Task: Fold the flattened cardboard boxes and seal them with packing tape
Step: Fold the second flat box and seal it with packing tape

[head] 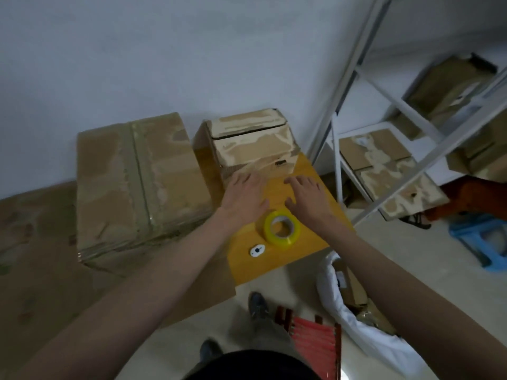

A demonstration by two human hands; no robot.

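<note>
Small cardboard box (247, 144) stands folded just beyond both hands' fingertips, top flaps closed, surface scuffed with torn tape patches. Yellow tape roll (282, 227) lies flat between the wrists, just nearer than the palms.

The small box (247, 144) at the far side of the table is brown cardboard, matt, with rough pale patches where the top layer is torn away. The big box (137, 185) at its 9 o'clock is cardboard too, with a shiny strip of clear tape down it. The table (304, 237) is smooth yellow wood. The tape roll (281, 227) is glossy yellow-clear plastic. The shelf frame (354, 64) at 2 o'clock looks like white painted metal.
</note>
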